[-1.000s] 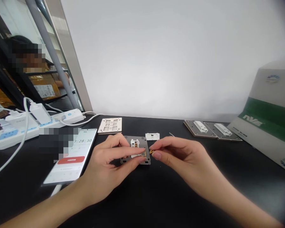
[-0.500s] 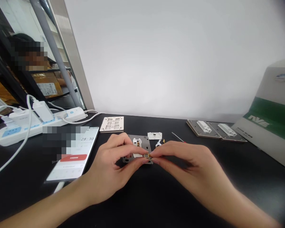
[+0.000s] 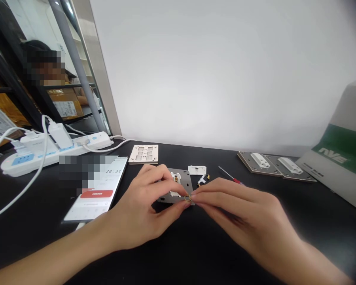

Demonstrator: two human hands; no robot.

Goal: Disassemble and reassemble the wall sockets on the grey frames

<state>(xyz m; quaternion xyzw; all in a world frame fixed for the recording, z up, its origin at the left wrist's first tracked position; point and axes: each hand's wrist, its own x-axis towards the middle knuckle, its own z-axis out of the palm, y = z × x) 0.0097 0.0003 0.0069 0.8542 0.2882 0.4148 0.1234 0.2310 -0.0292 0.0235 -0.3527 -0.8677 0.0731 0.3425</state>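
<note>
My left hand [image 3: 152,198] and my right hand [image 3: 243,209] meet fingertip to fingertip over the table. Thumb and index finger of each hand pinch a small brass frame piece [image 3: 188,198] from opposite sides. Just behind it lies a grey switch plate [image 3: 186,176] bearing a white plastic mechanism [image 3: 175,190], partly covered by my left fingers. Beyond my right fingertips are a white module cover [image 3: 197,170] and a small white part with brass ends [image 3: 202,180]. A screwdriver [image 3: 227,173] with a red handle lies behind my right hand, its handle end partly hidden.
At left stand a white power strip [image 3: 77,149] with plugs and cables, and a phone [image 3: 91,208]. A cream plate [image 3: 143,154] lies at the back. Two plates with white modules [image 3: 259,160] and a white-green bag [image 3: 338,146] are at right. Another person [image 3: 44,67] is beyond the partition.
The view has shifted, so the table items appear slightly farther right. Both hands still pinch the brass frame piece, which now sits at a slightly different angle. The phone's timer has advanced one second.
</note>
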